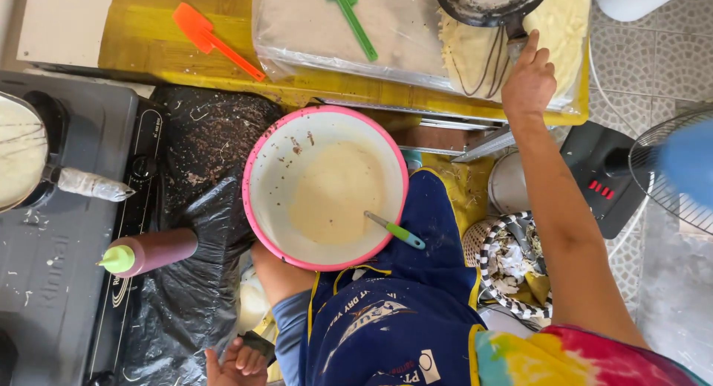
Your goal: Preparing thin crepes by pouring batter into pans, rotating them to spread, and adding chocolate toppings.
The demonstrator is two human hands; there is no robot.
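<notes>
My right hand (529, 78) reaches to the far right and grips the handle of a dark round pan (490, 1). The pan is held over a pale yellow crepe (558, 29) lying on a plastic-covered tray (334, 29). In my lap sits a white bowl with a pink rim (256, 163), holding pale batter (336, 193). A utensil with a green and blue handle (397, 231) rests in the batter. My left hand is not visible; a bare knee (273, 276) props the bowl.
A black stove (59, 282) at the left carries a pan with a crepe (18, 152). A dark red squeeze bottle with a green cap (152, 252) lies on black plastic. Orange (212, 37) and green (350, 18) spatulas lie on top. A basket of scraps (512, 263) and a fan (679, 170) stand right.
</notes>
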